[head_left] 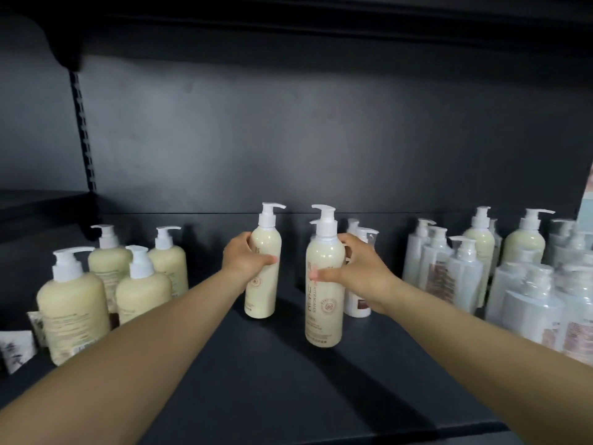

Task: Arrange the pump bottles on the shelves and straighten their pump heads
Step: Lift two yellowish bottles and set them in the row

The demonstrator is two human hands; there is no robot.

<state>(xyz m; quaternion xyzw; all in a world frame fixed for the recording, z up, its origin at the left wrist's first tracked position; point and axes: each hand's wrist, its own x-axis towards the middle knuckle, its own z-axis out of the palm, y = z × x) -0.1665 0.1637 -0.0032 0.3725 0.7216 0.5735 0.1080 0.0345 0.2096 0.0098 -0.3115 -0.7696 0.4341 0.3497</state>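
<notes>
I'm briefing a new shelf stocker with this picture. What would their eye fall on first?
Two bare forearms reach in to mid-shelf: the left hand grips a tall slim cream pump bottle, and the right hand grips a nearer, matching cream bottle, both upright on the black metal shelf. Squat cream pump bottles cluster at the left, and plastic-wrapped white pump bottles crowd the right.

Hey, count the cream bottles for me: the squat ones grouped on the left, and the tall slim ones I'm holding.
Squat cream bottles, left group: 4
Tall slim cream bottles, one in the left hand, one in the right hand: 2
Total: 6
</notes>
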